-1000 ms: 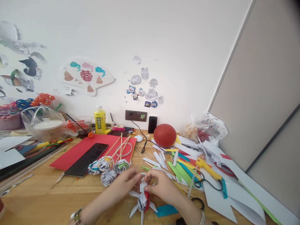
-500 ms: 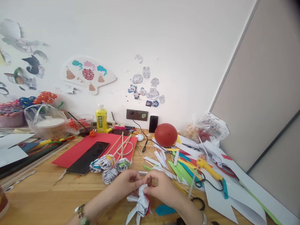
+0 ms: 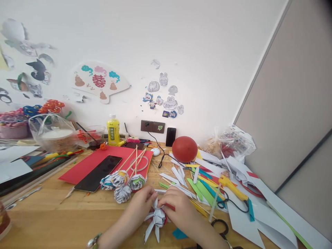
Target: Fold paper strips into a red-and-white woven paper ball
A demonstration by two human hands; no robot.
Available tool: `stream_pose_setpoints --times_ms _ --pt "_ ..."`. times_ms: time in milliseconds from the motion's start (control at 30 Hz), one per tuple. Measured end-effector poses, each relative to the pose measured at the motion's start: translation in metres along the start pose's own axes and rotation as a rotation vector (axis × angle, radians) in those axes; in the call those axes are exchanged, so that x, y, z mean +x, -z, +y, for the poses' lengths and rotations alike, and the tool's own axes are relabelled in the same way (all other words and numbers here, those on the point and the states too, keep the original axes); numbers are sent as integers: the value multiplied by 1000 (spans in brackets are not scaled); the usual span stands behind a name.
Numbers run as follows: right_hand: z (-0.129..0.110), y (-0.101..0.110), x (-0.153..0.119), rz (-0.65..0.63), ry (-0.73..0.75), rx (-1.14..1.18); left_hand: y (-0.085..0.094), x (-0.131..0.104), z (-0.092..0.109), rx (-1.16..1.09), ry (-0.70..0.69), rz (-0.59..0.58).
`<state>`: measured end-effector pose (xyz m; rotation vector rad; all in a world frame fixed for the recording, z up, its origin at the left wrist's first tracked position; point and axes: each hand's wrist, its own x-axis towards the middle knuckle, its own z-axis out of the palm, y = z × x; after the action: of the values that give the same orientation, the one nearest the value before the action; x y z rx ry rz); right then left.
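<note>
Both of my hands are on a white folded-paper flower (image 3: 158, 218), low in the middle over the wooden table. My left hand (image 3: 144, 204) pinches the upper end of a white paper petal with thumb and fingers. On the other side, my right hand (image 3: 176, 204) is closed on the flower's upper right edge. A bit of red paper (image 3: 169, 206) shows at the right fingers. Loose white petals stick out below and left of the flower. Parts of both hands' fingertips are hidden. Just left lie finished-looking paper flowers (image 3: 122, 192) on wooden sticks.
A black phone (image 3: 100, 173) rests on a red sheet (image 3: 77, 169) at left. Behind stand a yellow drink bottle (image 3: 113, 129) and a red balloon (image 3: 184, 148). Paper strips (image 3: 199, 190), a yellow glue gun (image 3: 233, 188) and scissors (image 3: 220, 226) lie at right.
The flower has turned a little and its lower petals point more downward. My right fingers have folded over its upper edge, and red paper now shows there. The view has shifted slightly.
</note>
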<state>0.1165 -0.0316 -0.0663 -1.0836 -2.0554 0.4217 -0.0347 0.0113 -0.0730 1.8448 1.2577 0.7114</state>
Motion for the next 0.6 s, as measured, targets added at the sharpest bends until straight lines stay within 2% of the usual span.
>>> stream_pose_setpoints --times_ms 200,367,467,600 --pt "-6 13 -2 -35 137 -20 5 1 2 4 7 73" --pt "-14 14 0 4 62 -71 7 -4 8 -4 -69 165" --pt "-15 10 0 -26 137 -128 8 -7 11 13 -106 235" --pt "-11 7 -2 -35 239 -255 6 -8 12 44 -125 234"
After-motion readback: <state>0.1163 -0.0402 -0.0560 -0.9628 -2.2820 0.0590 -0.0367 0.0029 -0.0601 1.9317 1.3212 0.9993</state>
